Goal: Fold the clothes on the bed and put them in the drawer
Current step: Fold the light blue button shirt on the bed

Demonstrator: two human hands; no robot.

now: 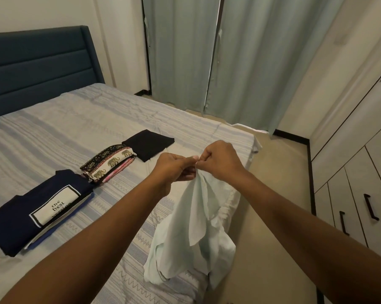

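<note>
A pale mint garment (194, 233) hangs bunched from both my hands over the bed's near right edge, its lower part resting on the cover. My left hand (174, 166) and my right hand (220, 160) meet at its top and pinch the fabric between thumb and fingers. On the bed (64, 132) lie three folded items in a row: a navy shirt with a white text patch (40, 209), an elephant-print stack (108, 164) and a black piece (149, 144).
White wardrobe drawers with black handles (360, 207) line the right wall, across a narrow floor strip (279, 194). Grey-green curtains (207, 62) hang at the far end. A blue headboard (38, 66) stands at the back left.
</note>
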